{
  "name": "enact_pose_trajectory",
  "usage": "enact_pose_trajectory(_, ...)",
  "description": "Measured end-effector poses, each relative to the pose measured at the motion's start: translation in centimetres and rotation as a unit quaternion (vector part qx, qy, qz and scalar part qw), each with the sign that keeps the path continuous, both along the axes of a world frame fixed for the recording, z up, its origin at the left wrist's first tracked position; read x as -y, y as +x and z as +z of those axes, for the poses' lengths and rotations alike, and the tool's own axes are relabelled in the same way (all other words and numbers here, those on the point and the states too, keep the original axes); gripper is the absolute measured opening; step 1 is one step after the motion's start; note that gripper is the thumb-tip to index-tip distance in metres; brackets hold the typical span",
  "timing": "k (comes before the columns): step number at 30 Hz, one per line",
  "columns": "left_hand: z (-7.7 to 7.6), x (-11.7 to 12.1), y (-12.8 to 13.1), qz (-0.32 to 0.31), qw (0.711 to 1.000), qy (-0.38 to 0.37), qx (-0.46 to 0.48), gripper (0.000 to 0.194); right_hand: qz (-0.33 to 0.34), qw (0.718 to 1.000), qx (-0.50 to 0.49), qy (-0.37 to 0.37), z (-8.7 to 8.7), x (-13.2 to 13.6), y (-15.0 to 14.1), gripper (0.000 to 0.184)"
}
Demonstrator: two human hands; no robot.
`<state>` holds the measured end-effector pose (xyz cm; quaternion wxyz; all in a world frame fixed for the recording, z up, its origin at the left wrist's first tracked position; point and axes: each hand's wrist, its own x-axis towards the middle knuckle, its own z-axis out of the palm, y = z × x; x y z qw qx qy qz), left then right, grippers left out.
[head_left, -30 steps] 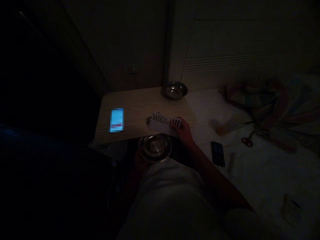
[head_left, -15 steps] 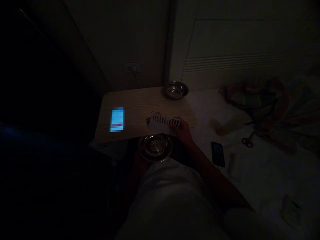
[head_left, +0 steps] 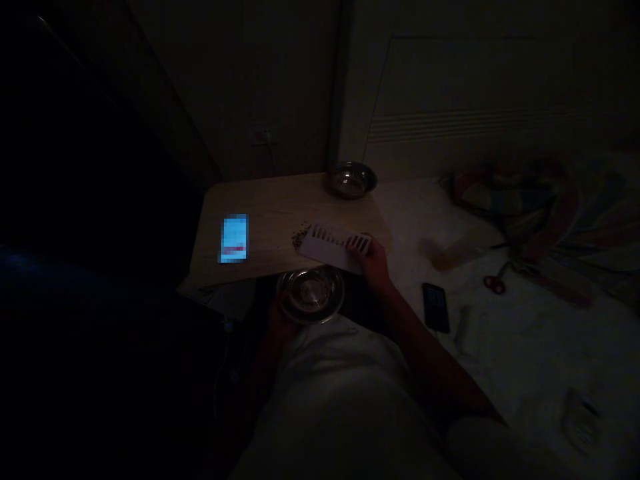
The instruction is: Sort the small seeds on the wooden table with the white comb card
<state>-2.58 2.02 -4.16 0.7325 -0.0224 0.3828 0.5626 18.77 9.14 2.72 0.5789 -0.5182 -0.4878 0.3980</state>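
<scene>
My right hand (head_left: 373, 263) is closed around the right end of a flat white piece with a row of slots (head_left: 327, 251), held low over the wooden table's front edge. At its left end lies a small heap of dark crumbs or grains (head_left: 301, 236) on the wood. Below the edge, my left hand (head_left: 283, 317), dim and partly hidden, grips a shiny metal bowl (head_left: 330, 305) by its left side. A few small bits seem to lie in that bowl.
A second metal bowl (head_left: 353, 180) stands at the back right of the wooden table (head_left: 270, 200). A lit, blurred screen (head_left: 235, 239) is on its left. On the white sheet to the right are a phone (head_left: 436, 308), red-handled scissors (head_left: 495, 285) and crumpled patterned cloth (head_left: 560, 207). The room is dark.
My right hand has shifted slightly right with the white slotted piece, leaving more of the dark bits in view. The bowl in my left hand stays in place.
</scene>
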Motion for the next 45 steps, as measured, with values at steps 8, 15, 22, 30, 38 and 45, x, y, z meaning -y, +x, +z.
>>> enact_pose_trajectory(8, -0.1, -0.1, -0.1, -0.018, 1.0, 0.007, 0.017, 0.032, -0.087, 0.996, 0.016, 0.034, 0.4, -0.2, 0.6, 0.02)
enact_pose_trajectory(15, -0.4, -0.2, -0.1, -0.021, 1.0, -0.001, 0.021, 0.028, -0.035, 0.997, 0.07, 0.017, -0.1, -0.3, -1.9, 0.022)
enact_pose_trajectory(22, -0.6, -0.1, -0.1, 0.0, 1.0, 0.024, -0.004, 0.028, -0.004, 0.996, 0.089, 0.023, 0.4, -0.6, -4.1, 0.018)
enact_pose_trajectory(30, -1.3, 0.1, -0.2, 0.014, 0.999, -0.002, -0.035, 0.024, -0.091, 0.99, 0.103, 0.027, -0.6, -0.6, -2.6, 0.018)
enact_pose_trajectory(38, -0.9, -0.3, -0.3, -0.004, 0.999, -0.038, 0.006, 0.025, -0.114, 0.988, 0.096, 0.036, 0.4, -0.2, -1.1, 0.015)
enact_pose_trajectory(45, -0.4, -0.1, -0.3, 0.006, 0.999, -0.036, -0.004, 0.022, -0.098, 0.99, 0.076, 0.061, 0.5, -1.1, -0.9, 0.019)
